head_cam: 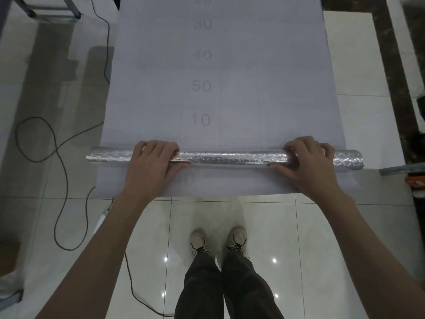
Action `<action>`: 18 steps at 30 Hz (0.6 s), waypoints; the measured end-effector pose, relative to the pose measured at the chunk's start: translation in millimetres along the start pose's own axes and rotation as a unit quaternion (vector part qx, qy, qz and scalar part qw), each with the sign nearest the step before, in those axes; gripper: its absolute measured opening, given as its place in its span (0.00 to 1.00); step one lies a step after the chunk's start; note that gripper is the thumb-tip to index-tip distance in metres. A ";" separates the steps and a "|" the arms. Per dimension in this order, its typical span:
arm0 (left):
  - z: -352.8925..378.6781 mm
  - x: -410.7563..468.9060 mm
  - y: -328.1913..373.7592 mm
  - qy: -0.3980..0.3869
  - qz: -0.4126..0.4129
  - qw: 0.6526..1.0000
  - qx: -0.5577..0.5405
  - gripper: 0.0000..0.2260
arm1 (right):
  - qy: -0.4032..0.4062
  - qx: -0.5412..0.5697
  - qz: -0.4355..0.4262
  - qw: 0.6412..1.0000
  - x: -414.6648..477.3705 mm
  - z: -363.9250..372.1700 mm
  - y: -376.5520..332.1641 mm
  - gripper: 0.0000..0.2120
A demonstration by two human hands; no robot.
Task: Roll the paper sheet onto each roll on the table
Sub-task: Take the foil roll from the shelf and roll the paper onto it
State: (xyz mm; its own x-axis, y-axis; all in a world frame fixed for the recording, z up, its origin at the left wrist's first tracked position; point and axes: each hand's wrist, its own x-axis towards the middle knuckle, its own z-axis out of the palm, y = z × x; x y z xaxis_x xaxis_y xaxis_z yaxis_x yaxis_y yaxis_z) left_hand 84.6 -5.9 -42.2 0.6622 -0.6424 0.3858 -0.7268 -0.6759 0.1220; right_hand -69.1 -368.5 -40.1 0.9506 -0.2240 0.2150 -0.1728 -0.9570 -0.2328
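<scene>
The silver roll (230, 157) lies crosswise on the near end of the pale gridded paper sheet (264, 88), printed 30, 40, 50, 10 down its middle, with the left hand (154, 163) and right hand (309, 162) each holding it, fingers curled over its top.

Glossy white floor tiles (264, 226) catch spots of light. A black cable (55, 157) loops at left; a dark stone border (391, 54) runs at right.
</scene>
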 end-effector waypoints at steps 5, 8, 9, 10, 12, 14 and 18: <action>2.5 1.6 -3.3 -0.010 0.014 1.000 -0.003 0.21 | 0.019 -0.008 -0.001 1.000 -4.0 0.1 0.7 0.36; 1.2 -2.1 -3.9 -0.004 0.007 1.000 0.003 0.22 | 0.043 -0.031 -0.011 0.999 -1.1 1.0 0.5 0.36; 1.0 -2.7 -3.6 -0.002 0.011 1.000 0.011 0.23 | 0.044 -0.038 -0.014 0.998 0.1 0.5 0.4 0.36; 0.7 -2.8 -3.0 0.000 0.013 1.000 0.016 0.23 | 0.041 -0.043 -0.013 0.998 0.9 -0.4 0.1 0.36; 0.2 -1.5 -1.9 0.005 0.009 1.000 0.014 0.21 | 0.023 -0.041 -0.003 0.999 1.1 -4.0 -1.4 0.35; -0.6 1.3 -0.5 0.007 0.004 1.000 0.009 0.19 | 0.005 -0.032 0.007 0.999 -0.7 -6.3 -2.5 0.34; -2.8 1.9 1.7 0.008 0.021 1.000 0.008 0.18 | 0.025 -0.036 0.003 0.999 -2.9 -6.2 -0.8 0.29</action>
State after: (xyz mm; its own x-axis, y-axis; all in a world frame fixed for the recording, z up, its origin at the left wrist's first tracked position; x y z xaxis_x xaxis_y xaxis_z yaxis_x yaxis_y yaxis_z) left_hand 84.1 -7.3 -38.7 0.6282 -0.6640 0.4055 -0.7505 -0.6546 0.0907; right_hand -73.2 -368.2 -34.6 0.9356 -0.2372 0.2616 -0.1982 -0.9659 -0.1667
